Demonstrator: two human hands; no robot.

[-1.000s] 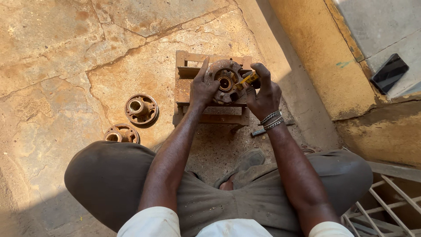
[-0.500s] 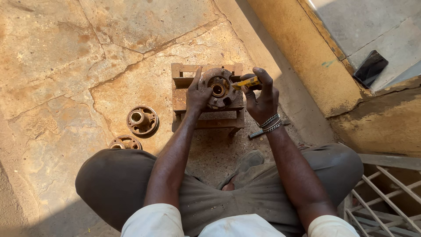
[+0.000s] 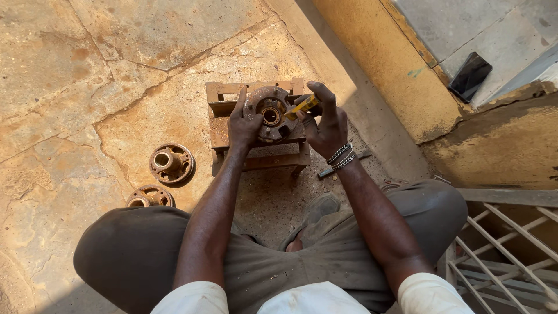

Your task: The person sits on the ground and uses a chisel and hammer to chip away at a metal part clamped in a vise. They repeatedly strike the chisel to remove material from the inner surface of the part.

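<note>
Cracked stone floor point(image 3: 87, 70), tan and stained, sunlit at upper left, shaded toward the knees. Yellow wall point(image 3: 383, 64) rising at upper right, with a ledge point(image 3: 459, 29) above it and a dark phone point(image 3: 471, 75) lying flat on that ledge. White metal grille point(image 3: 505, 244) at lower right.

Small rusty stand point(image 3: 224, 125) set on the floor just ahead of the knees. Round rusty hub point(image 3: 269, 113) resting on top of the stand, its centre bore facing up.

Left hand point(image 3: 243, 121) laid against the hub's left side, fingers point(image 3: 240, 102) spread and pressing the rim, steadying rather than fully clenched. Right hand point(image 3: 325, 125) at the hub's right side, fingers point(image 3: 321, 93) clenched around a yellow tool point(image 3: 302, 107), whose tip points toward the bore. Whether the tip touches the metal: cannot tell. Bracelets point(image 3: 340, 157) around the right wrist.

2 more hubs on the floor, well left of the stand: 1 hub point(image 3: 171, 163) in full view, another hub point(image 3: 150, 196) partly hidden by the left knee. Dark rod point(image 3: 340, 167) lying on the floor just right of the stand, under the right wrist. Grey trousers point(image 3: 133, 250) and white sleeves point(image 3: 192, 298) filling the bottom edge.
</note>
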